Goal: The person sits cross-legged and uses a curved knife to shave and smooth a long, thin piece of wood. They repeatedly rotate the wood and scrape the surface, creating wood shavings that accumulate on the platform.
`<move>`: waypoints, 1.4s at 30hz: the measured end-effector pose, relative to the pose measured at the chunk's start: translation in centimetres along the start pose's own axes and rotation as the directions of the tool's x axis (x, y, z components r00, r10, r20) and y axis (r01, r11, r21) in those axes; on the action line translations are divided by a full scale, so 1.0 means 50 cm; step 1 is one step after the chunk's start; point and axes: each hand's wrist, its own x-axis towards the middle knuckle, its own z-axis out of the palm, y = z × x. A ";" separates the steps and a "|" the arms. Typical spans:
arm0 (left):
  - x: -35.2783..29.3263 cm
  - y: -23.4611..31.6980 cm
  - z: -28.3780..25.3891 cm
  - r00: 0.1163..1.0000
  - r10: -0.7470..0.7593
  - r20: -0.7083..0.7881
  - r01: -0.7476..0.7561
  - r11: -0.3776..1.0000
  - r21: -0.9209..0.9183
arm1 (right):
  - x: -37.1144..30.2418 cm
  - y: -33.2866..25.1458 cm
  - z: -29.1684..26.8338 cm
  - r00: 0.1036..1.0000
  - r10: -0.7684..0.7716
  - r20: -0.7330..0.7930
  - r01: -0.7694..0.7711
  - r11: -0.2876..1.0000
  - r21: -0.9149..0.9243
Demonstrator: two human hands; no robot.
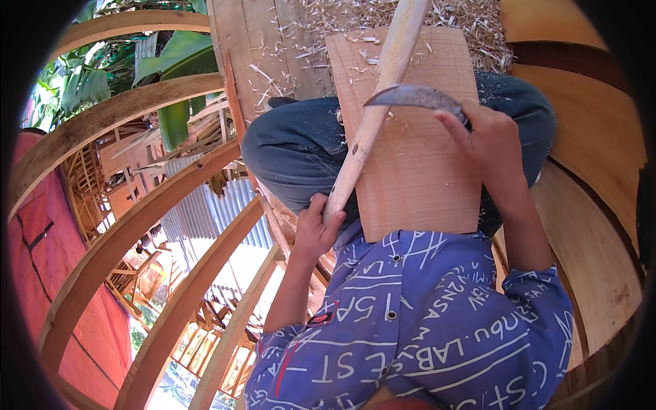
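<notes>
The left hand [318, 227] is closed around the near end of the stick [365, 140]. The right hand [492, 140] is closed on the handle of the knife [413, 96].

Governing relation: from the left-hand grip, the stick's long axis runs away from the body and to the right, out past the top of the view. From the right-hand grip, the blade extends left and crosses over the stick, its tip projecting beyond the stick's left side and hooking toward the body. Blade contact with the stick cannot be confirmed. The right hand is nearer this crossing; the left hand is at the stick's end, on the body side of the blade.

Support: the board [427, 164] lies under the crossing, between the two hands, its near edge against the shirt [437, 307].

Clearances: a bare span of stick separates the left grip from the blade. Bare board surface lies on the body side of the blade, right of the stick. The left knee [287, 154] is just beyond and left of the left grip. Shavings [458, 17] lie beyond the right grip, past the board's far edge.
</notes>
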 end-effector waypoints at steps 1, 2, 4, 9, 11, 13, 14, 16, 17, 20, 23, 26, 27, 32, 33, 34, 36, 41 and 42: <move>0.001 0.000 0.002 1.000 0.000 -0.001 0.000 1.000 0.001 | -0.017 -0.018 0.005 0.999 -0.035 0.038 0.034 0.999 0.016; 0.001 0.002 0.003 1.000 0.006 -0.011 -0.006 1.000 0.008 | -0.031 -0.033 0.015 0.995 -0.060 0.084 0.057 0.998 0.038; -0.001 0.005 0.006 0.999 0.007 -0.037 -0.006 1.000 0.026 | -0.050 -0.054 0.041 0.976 -0.120 0.183 0.103 0.990 0.097; -0.005 0.002 0.011 0.998 0.025 -0.055 -0.016 0.988 0.151 | -0.004 -0.019 0.039 1.000 0.028 -0.001 -0.028 0.998 0.047; -0.002 0.004 0.014 0.996 0.055 -0.065 -0.042 0.982 0.184 | 0.023 0.011 0.022 0.994 0.088 -0.060 -0.087 0.996 0.030; 0.000 0.006 0.018 0.989 0.100 -0.108 -0.078 0.978 0.195 | 0.044 0.029 0.004 0.988 0.130 -0.089 -0.129 0.992 0.010; -0.001 0.004 0.022 0.989 0.097 -0.116 -0.074 0.979 0.189 | 0.049 0.029 -0.008 0.984 0.165 -0.072 -0.167 0.986 -0.019; 0.001 0.006 0.022 0.988 0.092 -0.126 -0.067 0.980 0.189 | 0.034 0.016 -0.007 0.996 0.083 -0.039 -0.082 0.996 0.027; 0.002 0.007 0.023 0.987 0.089 -0.137 -0.062 0.979 0.192 | 0.022 0.004 -0.003 0.999 0.041 -0.024 -0.039 0.998 0.051; 0.005 0.010 0.028 0.984 0.099 -0.147 -0.067 0.976 0.209 | -0.032 -0.051 0.022 0.983 -0.040 0.178 0.035 0.999 0.031; 0.000 0.008 0.034 0.982 0.105 -0.158 -0.067 0.972 0.226 | -0.050 -0.063 0.044 0.969 -0.051 0.241 0.040 0.998 0.048; 0.000 0.008 0.029 0.986 0.077 -0.150 -0.045 0.978 0.204 | -0.037 -0.059 0.051 0.979 -0.024 0.201 0.018 0.999 0.032; 0.000 0.007 0.029 0.986 0.083 -0.147 -0.051 0.977 0.206 | -0.031 -0.057 0.047 0.985 -0.028 0.172 0.026 1.000 0.015; 0.002 0.016 0.027 0.993 0.021 -0.118 -0.001 0.987 0.160 | -0.003 -0.031 0.053 0.993 -0.044 0.110 0.050 0.997 -0.051; 0.002 0.018 0.028 0.992 0.015 -0.123 0.004 0.988 0.155 | 0.003 -0.032 0.052 0.994 -0.045 0.100 0.051 0.997 -0.060; 0.002 0.020 0.028 0.992 0.010 -0.127 0.009 0.989 0.149 | 0.008 -0.033 0.050 0.995 -0.047 0.091 0.053 0.996 -0.069; 0.010 0.024 0.026 0.991 0.043 -0.126 -0.023 0.987 0.158 | 0.019 -0.035 0.046 0.993 -0.011 0.121 0.022 0.996 -0.087; 0.007 0.023 0.021 0.994 0.043 -0.102 -0.024 0.983 0.183 | 0.084 0.054 0.033 0.966 0.240 -0.097 -0.243 0.970 -0.029; 0.006 0.020 0.023 0.995 0.030 -0.099 -0.013 0.985 0.174 | 0.104 0.086 0.008 0.933 0.334 -0.132 -0.334 0.942 0.023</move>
